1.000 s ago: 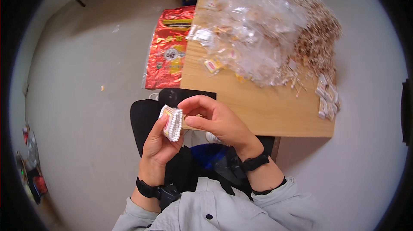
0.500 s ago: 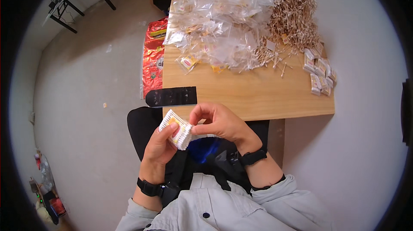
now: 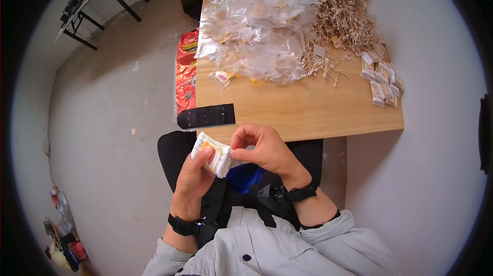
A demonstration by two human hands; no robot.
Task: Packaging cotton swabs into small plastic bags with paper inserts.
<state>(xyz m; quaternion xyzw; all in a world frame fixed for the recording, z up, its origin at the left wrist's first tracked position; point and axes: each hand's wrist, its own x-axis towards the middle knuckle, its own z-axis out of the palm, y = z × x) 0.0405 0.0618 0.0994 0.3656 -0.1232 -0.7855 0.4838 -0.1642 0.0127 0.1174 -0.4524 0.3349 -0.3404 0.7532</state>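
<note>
A flat bundle of cotton swabs (image 3: 221, 165) with a yellow and red label card sits in my left hand (image 3: 192, 173), held above my lap. The thumb presses on the card and the other fingers are mostly hidden behind the bundle. White cotton tips line the bundle's right side. At that side, my right hand (image 3: 267, 152) has thumb and forefinger closed in a pinch. Whatever lies between those fingertips is too small to make out.
Clear plastic bags (image 3: 257, 24) are heaped across the far part of the wooden table (image 3: 308, 111). Loose cotton swabs (image 3: 344, 8) pile up at the far right, with small packed bundles (image 3: 381, 78) below them. A black strip (image 3: 208, 116) lies at the left edge.
My right hand's pinch stays at the bundle's tip side, with only a slight shift. My left hand keeps its hold. The whole view has turned a little.
</note>
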